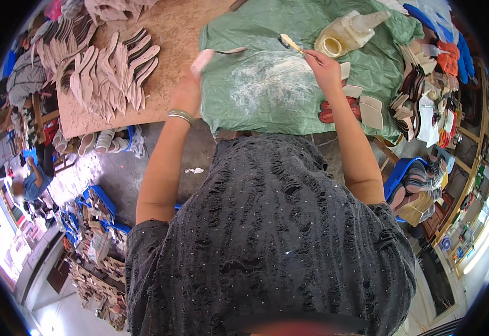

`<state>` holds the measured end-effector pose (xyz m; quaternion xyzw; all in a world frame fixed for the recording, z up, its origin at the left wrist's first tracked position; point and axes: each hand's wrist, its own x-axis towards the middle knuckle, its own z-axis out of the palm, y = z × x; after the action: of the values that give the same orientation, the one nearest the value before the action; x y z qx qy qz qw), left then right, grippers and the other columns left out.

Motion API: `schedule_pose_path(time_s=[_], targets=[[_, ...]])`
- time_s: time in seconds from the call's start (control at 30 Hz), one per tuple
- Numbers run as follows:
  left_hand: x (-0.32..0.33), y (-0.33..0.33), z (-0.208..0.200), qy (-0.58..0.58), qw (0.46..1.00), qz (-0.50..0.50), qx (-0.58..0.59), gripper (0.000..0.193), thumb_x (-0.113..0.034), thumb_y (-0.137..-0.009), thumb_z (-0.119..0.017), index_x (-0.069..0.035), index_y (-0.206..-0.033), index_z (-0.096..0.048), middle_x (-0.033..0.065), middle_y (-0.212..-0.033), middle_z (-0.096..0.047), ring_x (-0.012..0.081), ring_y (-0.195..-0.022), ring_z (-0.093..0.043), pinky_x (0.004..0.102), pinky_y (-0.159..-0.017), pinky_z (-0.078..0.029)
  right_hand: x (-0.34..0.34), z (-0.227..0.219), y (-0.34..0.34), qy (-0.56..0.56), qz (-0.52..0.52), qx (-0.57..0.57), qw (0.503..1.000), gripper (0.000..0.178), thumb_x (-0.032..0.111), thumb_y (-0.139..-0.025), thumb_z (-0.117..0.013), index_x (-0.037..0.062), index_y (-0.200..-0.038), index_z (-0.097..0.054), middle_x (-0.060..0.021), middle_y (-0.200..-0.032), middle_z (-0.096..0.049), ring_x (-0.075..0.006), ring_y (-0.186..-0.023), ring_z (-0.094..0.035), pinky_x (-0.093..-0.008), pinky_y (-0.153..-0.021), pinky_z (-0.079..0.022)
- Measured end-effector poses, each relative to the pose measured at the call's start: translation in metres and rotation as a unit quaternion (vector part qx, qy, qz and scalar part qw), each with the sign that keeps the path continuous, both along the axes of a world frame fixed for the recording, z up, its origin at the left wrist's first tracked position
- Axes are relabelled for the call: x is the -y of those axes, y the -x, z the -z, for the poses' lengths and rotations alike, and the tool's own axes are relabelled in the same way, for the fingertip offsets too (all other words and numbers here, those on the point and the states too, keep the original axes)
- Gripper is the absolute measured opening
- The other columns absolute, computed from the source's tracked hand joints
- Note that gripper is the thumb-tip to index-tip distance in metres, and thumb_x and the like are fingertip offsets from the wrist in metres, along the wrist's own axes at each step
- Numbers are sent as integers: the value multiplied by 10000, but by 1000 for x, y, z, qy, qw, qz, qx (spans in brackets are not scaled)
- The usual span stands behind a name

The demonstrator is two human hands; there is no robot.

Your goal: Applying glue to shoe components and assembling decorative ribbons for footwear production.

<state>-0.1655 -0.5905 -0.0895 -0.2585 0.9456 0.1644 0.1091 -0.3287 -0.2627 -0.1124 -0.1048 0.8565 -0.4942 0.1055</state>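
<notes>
My left hand (186, 92), blurred by motion, grips a curved shoe insole (202, 60) by the left edge of a green plastic sheet (289, 120). The insole has a pale pinkish wide end, and its narrow dark part points right. My right hand (324, 68) is closed on the handle of a small brush (292, 43), whose tip carries cream-coloured paste. Right beside that hand lies a cut-open, yellowish plastic bottle (351, 35) with a round opening. A whitish dried smear covers the middle of the sheet.
Stacks of similar curved insoles (112, 75) lie on the brown board at left. Near my right forearm are red and cream shoe pieces (371, 112). More insoles (412, 95) stand at the right edge, above a blue basket (404, 173). Another person (34, 182) is far left.
</notes>
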Motion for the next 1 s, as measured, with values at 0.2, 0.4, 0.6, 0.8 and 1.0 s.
schedule_pose_path(time_s=[0.2,0.4,0.6,0.8,1.0], targets=[[46,18,-16,-128,988,-83,-10,369,-316,-998,-383,4,-1057,-556,203,-837,-662,338,-682,-637,464,-637,-506,-62,-18,6,-131,133,30,982,291,358,-835,-632,127,-981,-734,-134,-819,-707,-274,-776,-692,-363,-700,-524],[-13,1,-26,-541,782,-289,-113,245,-231,-993,-459,-14,-1050,-559,62,-764,-602,70,-529,-458,247,-537,-462,-74,-15,40,-313,95,-64,943,270,358,-842,-582,163,-943,-737,-151,-832,-695,-343,-780,-670,-432,-706,-531],[-63,-5,-42,-603,738,-278,-122,228,-241,-995,-468,-30,-1026,-551,44,-775,-587,71,-540,-459,244,-554,-454,-63,2,66,-376,40,-95,921,256,339,-835,-561,157,-898,-731,-142,-817,-692,-355,-776,-667,-461,-692,-535],[-82,-5,-55,-612,735,-261,-131,230,-233,-995,-472,-24,-1050,-549,52,-775,-587,67,-547,-448,247,-559,-452,-64,-4,63,-379,36,-105,919,249,322,-840,-549,152,-882,-725,-147,-808,-690,-355,-765,-667,-463,-670,-536],[-90,1,-66,-614,737,-243,-143,239,-237,-994,-468,-22,-1071,-540,60,-785,-593,65,-558,-453,242,-564,-447,-62,-13,24,-382,12,-124,916,225,279,-860,-553,118,-844,-709,-154,-788,-685,-352,-740,-664,-455,-657,-535]])
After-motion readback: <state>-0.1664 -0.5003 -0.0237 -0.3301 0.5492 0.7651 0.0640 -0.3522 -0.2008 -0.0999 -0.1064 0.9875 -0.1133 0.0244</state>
